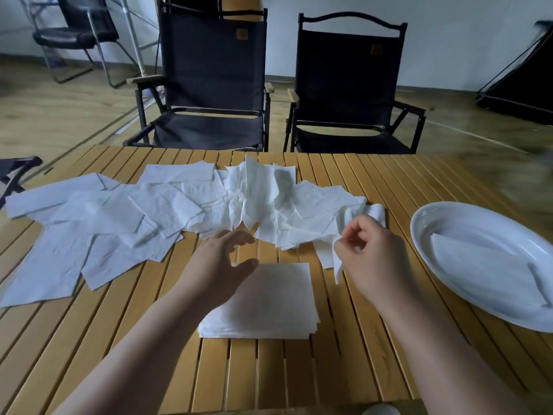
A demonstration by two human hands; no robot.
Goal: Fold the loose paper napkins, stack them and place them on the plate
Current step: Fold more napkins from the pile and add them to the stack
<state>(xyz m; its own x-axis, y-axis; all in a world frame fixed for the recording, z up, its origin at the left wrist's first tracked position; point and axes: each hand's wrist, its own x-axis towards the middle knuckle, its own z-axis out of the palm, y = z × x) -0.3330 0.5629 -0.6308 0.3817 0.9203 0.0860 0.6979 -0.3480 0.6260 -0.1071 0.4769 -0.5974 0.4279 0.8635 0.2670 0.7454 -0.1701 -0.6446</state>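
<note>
Task partly done. A folded stack [269, 307] of square napkins sits on the slatted bench [269, 375] near the person, not yet on the white oval plate [425, 211]. The plate, off to the right, already carries some flat white paper [478, 259], which looks like earlier folded napkins.

Many loose napkins [167, 205] lie strewn and crumpled across the far side, so most of the folding appears to be left.

Right hand [371, 253] pinches the edge of a single napkin [327, 254] at the heap's near right end. Left hand [218, 265] hovers over the stack's far corner, fingers loose and spread, holding nothing.
</note>
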